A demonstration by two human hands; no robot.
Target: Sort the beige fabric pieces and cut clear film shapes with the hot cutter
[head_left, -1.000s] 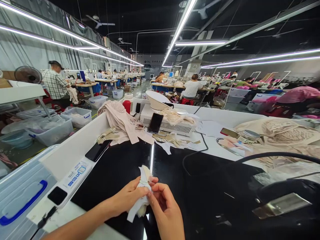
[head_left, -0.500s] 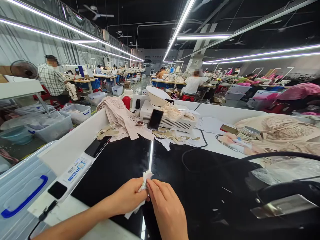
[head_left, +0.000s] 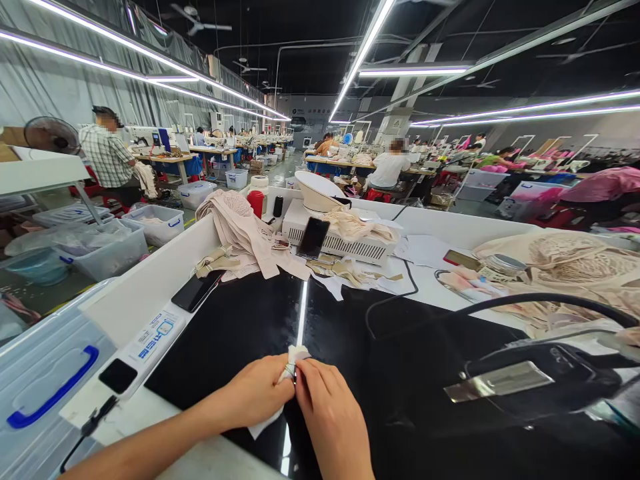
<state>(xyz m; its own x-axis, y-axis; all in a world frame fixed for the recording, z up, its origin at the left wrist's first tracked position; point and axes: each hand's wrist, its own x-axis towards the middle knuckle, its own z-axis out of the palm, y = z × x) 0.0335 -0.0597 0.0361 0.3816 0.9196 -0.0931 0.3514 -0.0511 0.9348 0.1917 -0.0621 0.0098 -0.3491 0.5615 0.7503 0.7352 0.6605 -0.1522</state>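
Observation:
My left hand (head_left: 263, 390) is closed around a small bundle of white strips (head_left: 299, 353), fabric or paper. Thin, pale greenish bands or threads cross the bundle near its upper end. From the other side my right hand (head_left: 333, 413) pinches the same bundle, its fingertips pressed against my left fingers. A loose white tail (head_left: 264, 425) hangs out below my left hand. Both hands are above the shiny black work surface (head_left: 240, 333), near its front edge. My grip hides most of the bundle's middle.
At right, a black tool with a metal plate (head_left: 500, 383) and cable is over the black surface; part of another hand (head_left: 627, 341) shows beside it. Beige fabric pieces (head_left: 237, 227), a propped phone (head_left: 313, 238) and a white machine (head_left: 340, 247) line the back. A phone (head_left: 197, 291) lies left.
The black tool at right has moved left and turned, and a hand has appeared at the right edge. My hands still hold the bundle, with only slight finger movement.

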